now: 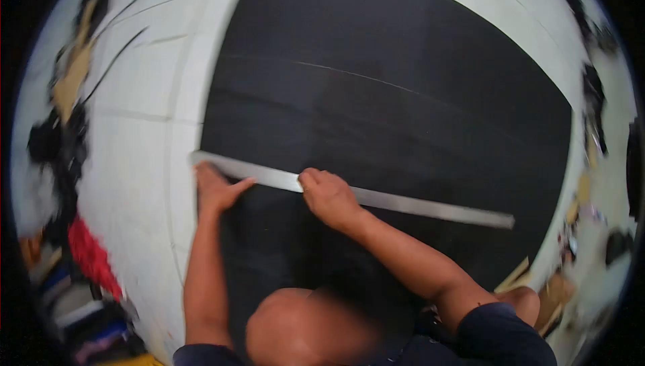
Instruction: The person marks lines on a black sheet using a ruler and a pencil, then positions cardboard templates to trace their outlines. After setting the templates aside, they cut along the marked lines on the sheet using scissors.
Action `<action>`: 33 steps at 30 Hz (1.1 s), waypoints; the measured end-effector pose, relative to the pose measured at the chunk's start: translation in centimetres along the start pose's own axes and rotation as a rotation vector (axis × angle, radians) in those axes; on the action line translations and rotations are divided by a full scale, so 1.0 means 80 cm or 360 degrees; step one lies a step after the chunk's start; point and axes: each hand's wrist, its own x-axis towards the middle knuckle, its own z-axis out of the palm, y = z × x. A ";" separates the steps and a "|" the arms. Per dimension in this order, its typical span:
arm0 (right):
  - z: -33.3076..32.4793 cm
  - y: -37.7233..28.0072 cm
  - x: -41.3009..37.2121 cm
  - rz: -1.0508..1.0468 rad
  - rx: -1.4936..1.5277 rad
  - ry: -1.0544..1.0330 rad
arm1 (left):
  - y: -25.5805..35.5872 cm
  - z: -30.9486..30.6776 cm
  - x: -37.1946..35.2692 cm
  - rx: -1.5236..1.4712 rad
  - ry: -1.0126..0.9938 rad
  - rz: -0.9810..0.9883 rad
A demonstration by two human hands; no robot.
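Observation:
A long metal ruler (433, 208) lies slantwise across a large black sheet (390, 124), its left end at the sheet's left edge. Near that end is my left hand (218, 191), its fingers at the ruler's tip and its thumb spread out toward the right along the lower side. My right hand (329, 194) is closed over the ruler left of its middle, with the fingers on the upper edge. Part of the ruler is hidden under this hand. The lower part of the sheet is covered by my arms and bent knee (295, 329).
The sheet lies on a pale tiled floor (134, 164). Along the left are black scraps (64, 144), a red cloth-like heap (94, 258) and mixed items below it. A thin black strip (114, 63) lies at upper left. More scraps (594, 104) line the right side.

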 end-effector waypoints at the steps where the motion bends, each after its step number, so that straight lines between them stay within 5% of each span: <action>1: -0.015 0.013 -0.028 0.0068 0.0047 0.0060 | -0.009 0.007 0.009 0.0101 0.0020 0.0007; 4: -0.064 0.059 -0.115 0.0291 0.0110 0.0258 | -0.035 0.016 0.026 -0.0325 0.0130 0.0177; 14: -0.204 0.200 -0.343 0.1414 0.0092 0.0780 | -0.015 0.002 0.023 0.0061 0.0086 -0.0005; 18: -0.219 0.298 -0.426 0.1543 0.0143 0.1091 | -0.033 0.005 0.039 0.0033 0.0095 0.0041; 24: -0.251 0.329 -0.454 0.1830 0.0163 0.1269 | -0.019 0.001 0.029 -0.0006 0.0102 0.0026; 28: -0.247 0.283 -0.424 0.1771 -0.0636 0.1019 | -0.029 0.004 0.038 0.0014 0.0084 0.0057; 33: -0.192 0.198 -0.337 0.1076 -0.0715 0.0800 | -0.025 0.002 0.026 0.0056 0.0144 0.0075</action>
